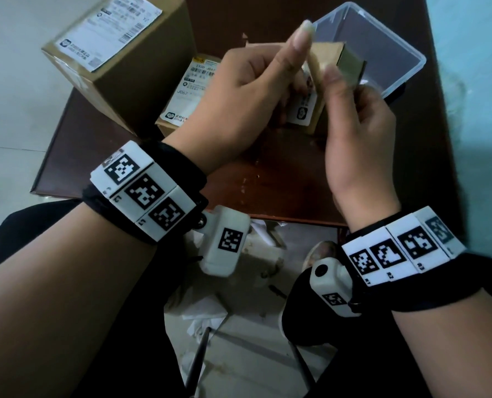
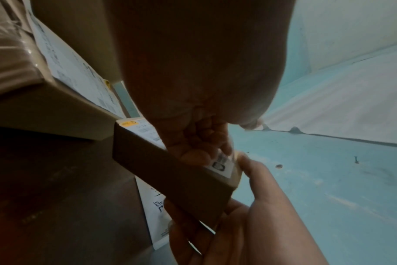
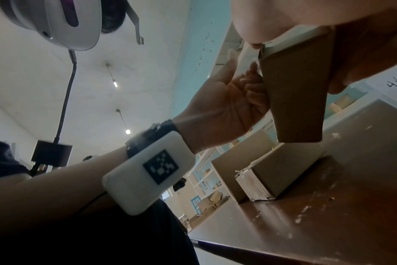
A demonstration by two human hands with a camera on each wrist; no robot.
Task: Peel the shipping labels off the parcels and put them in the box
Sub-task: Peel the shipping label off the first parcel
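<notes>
Above the brown table [image 1: 282, 182] both hands hold a small cardboard parcel [image 1: 345, 60]. My left hand [image 1: 267, 81] curls its fingers over the face bearing the white shipping label [image 1: 303, 112], with the index finger straight up. In the left wrist view those fingertips [image 2: 215, 152] lie on the label [image 2: 222, 165]; whether an edge is lifted I cannot tell. My right hand [image 1: 353, 119] grips the parcel from the right, thumb [image 2: 249, 166] on its edge and fingers underneath. The clear plastic box [image 1: 376, 44] stands open just behind the parcel.
A large parcel [image 1: 141, 81] with a white label [image 1: 107, 30] sits at the table's back left. A medium labelled parcel [image 1: 190, 90] lies in front of it, under my left hand. Crumpled paper scraps [image 1: 210, 311] lie on the floor below the table's near edge.
</notes>
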